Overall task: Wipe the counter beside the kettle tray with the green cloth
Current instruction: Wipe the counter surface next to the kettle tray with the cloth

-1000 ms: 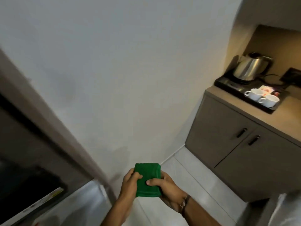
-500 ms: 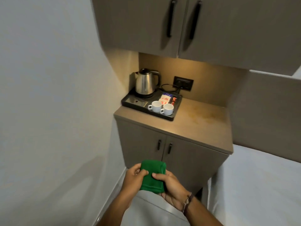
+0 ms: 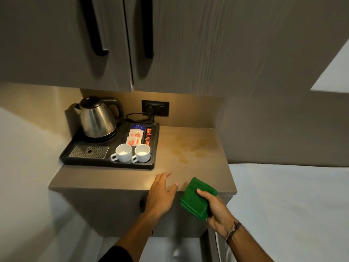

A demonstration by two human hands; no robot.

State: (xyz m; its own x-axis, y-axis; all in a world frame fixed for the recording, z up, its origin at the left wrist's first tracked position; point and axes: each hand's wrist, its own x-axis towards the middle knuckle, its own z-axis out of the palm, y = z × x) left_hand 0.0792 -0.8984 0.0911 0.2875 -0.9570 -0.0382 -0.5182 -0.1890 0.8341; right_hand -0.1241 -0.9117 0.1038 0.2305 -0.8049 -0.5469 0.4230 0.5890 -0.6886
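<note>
My right hand [image 3: 217,210] grips a folded green cloth [image 3: 194,200] at the front right edge of the wooden counter [image 3: 198,159]. My left hand [image 3: 160,193] is open, its fingers spread over the counter's front edge just left of the cloth. A black kettle tray [image 3: 75,161] sits on the counter's left half, with a steel kettle [image 3: 98,118], two white cups [image 3: 132,153] and sachets on it. Yellowish stains [image 3: 187,148] mark the counter right of the tray.
Upper cabinet doors with black handles [image 3: 98,35] hang low over the counter. A wall socket [image 3: 155,108] with a cord sits behind the tray. A white wall is at the left, a white bed [image 3: 292,205] at the right, and the counter's own cabinet below.
I have come much closer to the counter. My left hand has let go of the cloth and reached forward over the counter edge; my right hand alone holds the cloth.
</note>
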